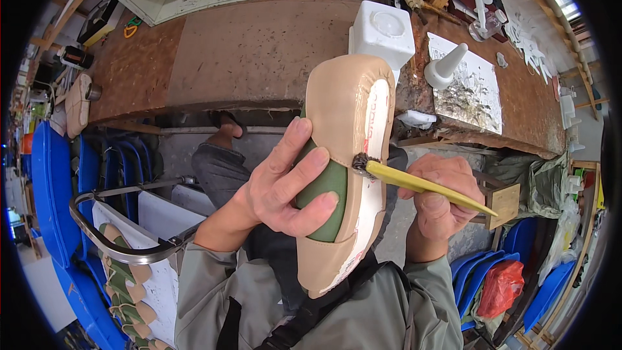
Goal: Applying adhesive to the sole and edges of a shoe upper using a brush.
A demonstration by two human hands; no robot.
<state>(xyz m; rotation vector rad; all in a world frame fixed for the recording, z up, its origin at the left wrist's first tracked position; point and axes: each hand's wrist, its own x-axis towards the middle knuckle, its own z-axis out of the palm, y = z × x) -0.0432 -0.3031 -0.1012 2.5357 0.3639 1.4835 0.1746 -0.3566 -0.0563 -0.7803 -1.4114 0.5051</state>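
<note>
My left hand (285, 188) is closed round a shoe upper (343, 107), tan leather at both ends with a green middle. It is held up on its side in front of me, its long white underside facing right. In my right hand (444, 191) is a yellow-handled brush (424, 186), gripped between thumb and fingers. The brush's dark bristles touch the edge where the tan leather folds over the white underside, about midway along. Part of the green side is hidden behind my left fingers.
A brown workbench (246, 52) lies ahead, bearing a white square container (383, 29) and a white cone-tipped bottle (447, 68) on a stained sheet (476, 100). At left, more green-and-tan uppers (126, 285) lie on a metal-railed rack (129, 256). Blue trays (58, 188) stand on both sides.
</note>
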